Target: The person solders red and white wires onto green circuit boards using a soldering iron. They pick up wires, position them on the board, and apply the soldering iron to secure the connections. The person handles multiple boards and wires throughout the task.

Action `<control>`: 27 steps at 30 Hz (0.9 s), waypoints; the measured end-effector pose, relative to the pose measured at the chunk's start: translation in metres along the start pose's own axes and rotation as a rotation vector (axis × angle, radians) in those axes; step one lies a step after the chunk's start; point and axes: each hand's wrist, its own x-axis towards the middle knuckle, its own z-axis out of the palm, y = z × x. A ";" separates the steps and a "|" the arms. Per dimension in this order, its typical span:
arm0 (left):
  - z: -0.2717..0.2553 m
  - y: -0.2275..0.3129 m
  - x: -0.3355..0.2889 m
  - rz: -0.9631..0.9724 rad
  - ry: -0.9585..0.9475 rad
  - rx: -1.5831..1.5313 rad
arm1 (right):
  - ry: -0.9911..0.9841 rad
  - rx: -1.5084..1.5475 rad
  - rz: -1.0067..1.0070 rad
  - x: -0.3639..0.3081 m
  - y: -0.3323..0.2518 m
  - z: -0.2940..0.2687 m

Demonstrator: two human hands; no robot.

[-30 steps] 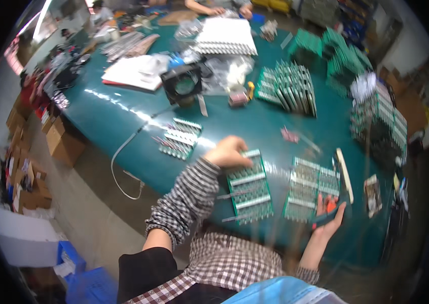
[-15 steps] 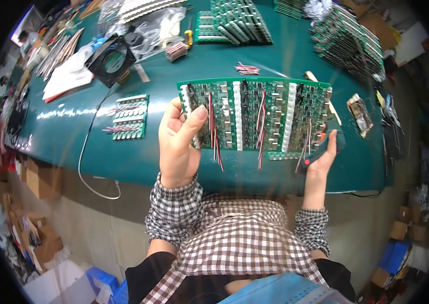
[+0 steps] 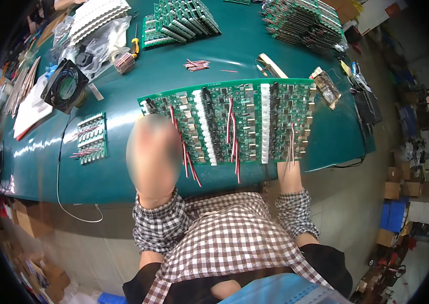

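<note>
A wide green circuit board panel [image 3: 247,126] is held up in front of me, its component side showing. White connector rows, black parts and red, white and black wires [image 3: 236,152] sit on it, some wire ends hanging below its lower edge. My left hand [image 3: 154,157] is closed on the panel's left end; a blur covers its fingers. Behind the panel's lower right part is my right hand [image 3: 286,169], with only the wrist area showing. Its fingers, and anything in them, are hidden.
On the green table [image 3: 138,147] lie a smaller wired board [image 3: 93,139], a black fan [image 3: 65,86], a wire pile [image 3: 196,65] and a yellow-handled screwdriver [image 3: 135,46]. Board stacks [image 3: 303,25] stand at the back. A white cable [image 3: 58,175] droops over the front edge.
The whole view has shifted, so the table things sit further left. The panel now covers my right hand and the dark tool with a red spot that showed in it before.
</note>
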 end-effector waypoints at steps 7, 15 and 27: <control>-0.001 -0.004 0.000 -0.056 0.020 0.005 | -0.081 0.020 0.085 -0.034 -0.017 0.030; -0.012 -0.006 0.000 -0.100 -0.056 -0.007 | -0.113 -0.104 -0.076 -0.015 -0.018 0.040; -0.006 -0.008 0.002 -0.143 0.026 -0.010 | 0.029 0.041 0.036 -0.038 -0.022 0.049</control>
